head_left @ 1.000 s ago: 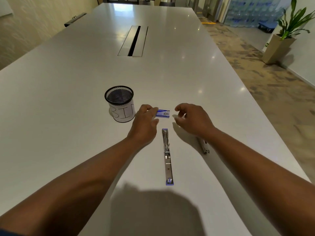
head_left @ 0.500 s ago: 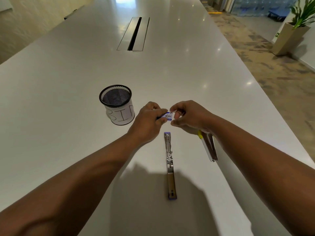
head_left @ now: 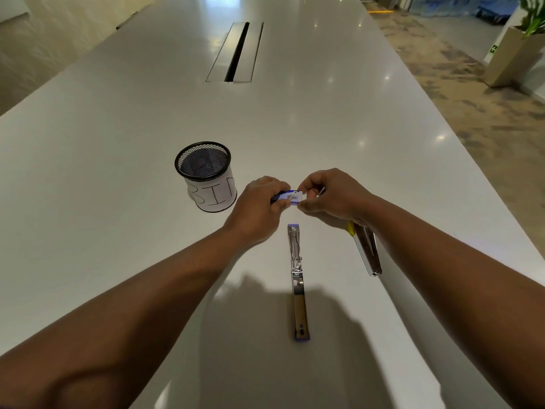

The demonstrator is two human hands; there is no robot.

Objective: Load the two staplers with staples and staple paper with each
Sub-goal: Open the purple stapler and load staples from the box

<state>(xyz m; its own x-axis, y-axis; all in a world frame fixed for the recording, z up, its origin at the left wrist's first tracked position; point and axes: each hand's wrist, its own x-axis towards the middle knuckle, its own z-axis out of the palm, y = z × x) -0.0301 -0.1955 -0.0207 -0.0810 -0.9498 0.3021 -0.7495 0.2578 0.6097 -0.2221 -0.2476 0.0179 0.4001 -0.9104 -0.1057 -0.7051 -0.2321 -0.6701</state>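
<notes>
Nearest, a purple-ended stapler (head_left: 298, 278) lies opened out flat on the white table (head_left: 118, 143), just below both hands. A yellow-tipped stapler (head_left: 367, 250) lies partly under the right wrist. The left hand (head_left: 256, 208) and right hand (head_left: 330, 196) together pinch a small staple box (head_left: 290, 197) between fingertips. Beyond the left hand stands a mesh cup (head_left: 206, 175) marked "BIN".

Black mesh cup (head_left: 203, 172) labelled "BIN" on white table (head_left: 118, 143), planter (head_left: 514, 51) on far floor.
</notes>
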